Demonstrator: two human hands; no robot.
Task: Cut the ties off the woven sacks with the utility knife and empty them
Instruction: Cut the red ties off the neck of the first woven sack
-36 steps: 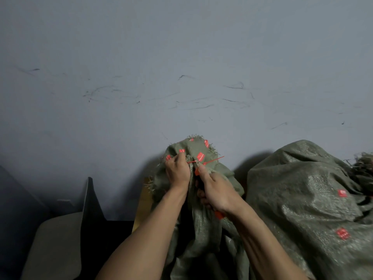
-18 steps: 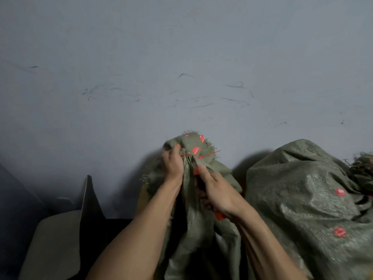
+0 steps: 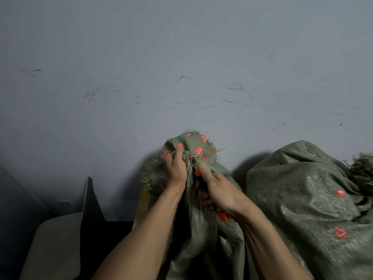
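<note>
Against the scuffed grey wall (image 3: 181, 57), at 6 o'clock, a green woven sack (image 3: 203, 229) stands with its neck bunched in a red tie (image 3: 189, 158).
Fingers of the left hand (image 3: 175, 170) curl tight round the gathered neck just beside the tie; those of the right hand (image 3: 221, 194) wrap an orange utility knife (image 3: 222, 216), thumb along it, tip just under the tie. A second sack (image 3: 302, 199) lies full at 4 o'clock.

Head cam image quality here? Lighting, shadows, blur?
Head view: dim, flat, bluish light; soft shadows of the tied sack and second sack on the wall; left hand gripping its neck and right hand gripping the orange knife fairly sharp; lower-right corner smeared.
</note>
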